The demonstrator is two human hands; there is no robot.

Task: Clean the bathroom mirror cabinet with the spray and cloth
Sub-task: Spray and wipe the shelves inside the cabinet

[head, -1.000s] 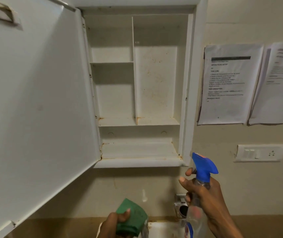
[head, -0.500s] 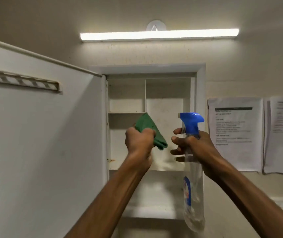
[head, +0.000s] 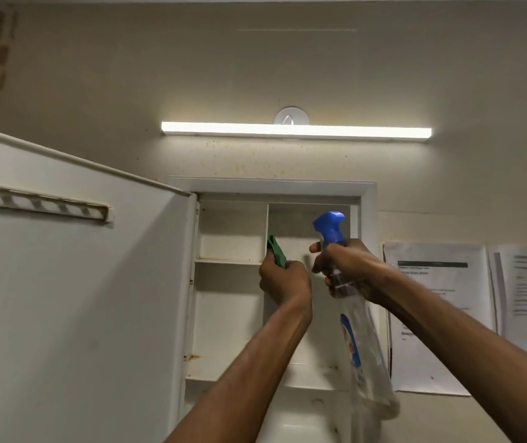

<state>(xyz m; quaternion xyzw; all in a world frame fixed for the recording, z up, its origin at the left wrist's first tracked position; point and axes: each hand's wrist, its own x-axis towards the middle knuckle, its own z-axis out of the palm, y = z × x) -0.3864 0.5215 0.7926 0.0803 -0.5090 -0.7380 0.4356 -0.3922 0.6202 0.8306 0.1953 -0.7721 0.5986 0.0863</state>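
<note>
The white wall cabinet stands open, its shelves bare and stained, its door swung out to the left. My left hand grips a green cloth in front of the vertical divider, by the upper shelf. My right hand holds a clear spray bottle by the neck, fingers at the trigger. Its blue nozzle points left into the upper right compartment. Most of the cloth is hidden inside my fist.
A lit tube light runs above the cabinet. Printed sheets are stuck on the wall to the right. The open door fills the left side, with a striped strip near its top.
Both hands rose from below the cabinet to its upper shelves, and my view tilted up. The cloth moved closer to the divider, bunched tighter in my left fist.
</note>
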